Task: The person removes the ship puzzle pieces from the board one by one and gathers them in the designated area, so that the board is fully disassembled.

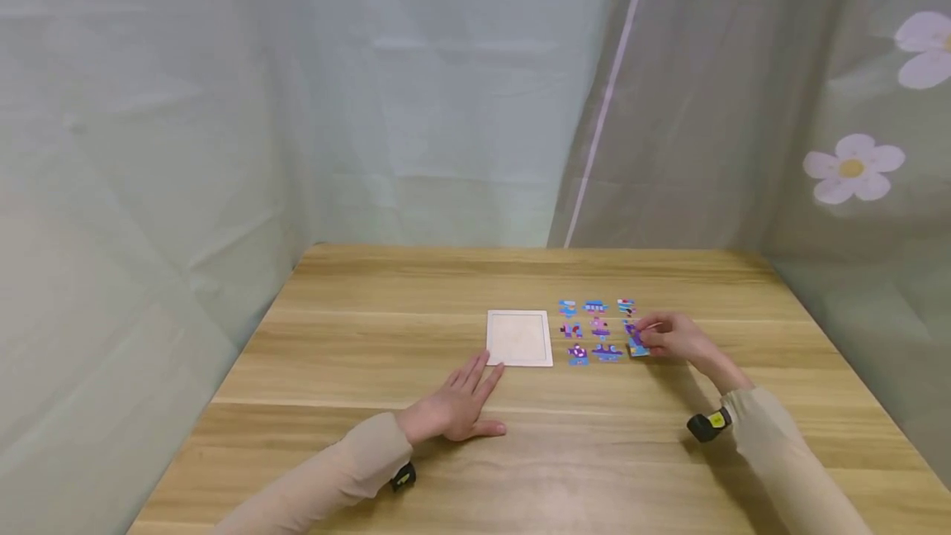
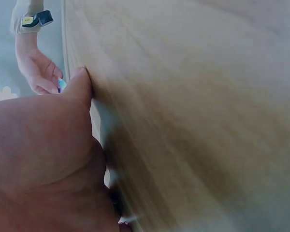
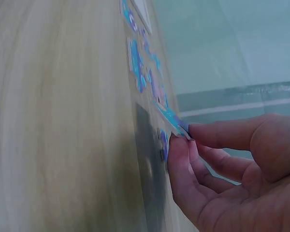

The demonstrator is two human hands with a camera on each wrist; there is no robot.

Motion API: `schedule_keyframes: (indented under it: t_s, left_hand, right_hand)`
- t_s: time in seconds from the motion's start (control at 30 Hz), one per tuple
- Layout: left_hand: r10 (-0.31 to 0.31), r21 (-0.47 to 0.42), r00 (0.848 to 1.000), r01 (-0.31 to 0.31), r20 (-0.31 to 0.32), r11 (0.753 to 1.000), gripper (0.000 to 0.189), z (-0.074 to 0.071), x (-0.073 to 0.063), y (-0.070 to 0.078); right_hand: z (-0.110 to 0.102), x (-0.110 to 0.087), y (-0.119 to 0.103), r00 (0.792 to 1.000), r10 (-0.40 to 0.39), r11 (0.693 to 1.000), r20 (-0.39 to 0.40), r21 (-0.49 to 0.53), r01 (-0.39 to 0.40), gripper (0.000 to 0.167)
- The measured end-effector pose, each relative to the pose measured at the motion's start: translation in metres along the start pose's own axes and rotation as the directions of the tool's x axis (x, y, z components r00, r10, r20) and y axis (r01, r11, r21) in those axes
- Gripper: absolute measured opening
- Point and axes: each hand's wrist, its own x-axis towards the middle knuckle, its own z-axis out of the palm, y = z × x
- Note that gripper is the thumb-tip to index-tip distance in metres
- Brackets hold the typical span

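My right hand [image 1: 672, 338] pinches a blue and purple jigsaw puzzle piece [image 1: 636, 345] between thumb and fingertips. In the right wrist view this piece [image 3: 171, 117] is tilted, raised over the tabletop, with its shadow on the wood. Several other puzzle pieces [image 1: 607, 352] lie spread in loose rows just left of that hand. To their left sits a square, pale puzzle tray [image 1: 519, 338] with a thin border line. My left hand [image 1: 461, 403] rests palm down on the table, fingers straight and spread, fingertips at the tray's near left corner. The left wrist view shows its thumb side close up.
The wood-grain table [image 1: 357, 337] extends around the tray and pieces. Pale curtains [image 1: 461, 106] hang behind it and along both sides, the right one with printed flowers [image 1: 854, 169]. A black device is strapped at each wrist.
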Motion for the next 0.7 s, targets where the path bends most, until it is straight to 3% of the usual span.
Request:
schedule_keyframes:
  t_s: [0.23,0.5,0.7]
  left_hand:
    - [0.002,-0.015,1.000,-0.002,0.019,1.000,0.090,-0.015,-0.007,0.008]
    - [0.004,0.009,1.000,-0.005,0.009,1.000,0.090,-0.009,-0.004,0.006]
    - [0.016,0.013,1.000,-0.016,0.012,1.000,0.088,-0.017,-0.009,0.010]
  right_hand:
    - [-0.006,0.000,0.005,1.000,0.013,0.999,-0.009,-0.049,-0.013,0.031]
    - [-0.001,0.000,0.008,0.999,-0.008,0.991,-0.036,-0.137,0.003,0.029]
    - [0.000,-0.001,0.007,0.997,-0.040,0.971,-0.065,-0.238,0.024,0.031]
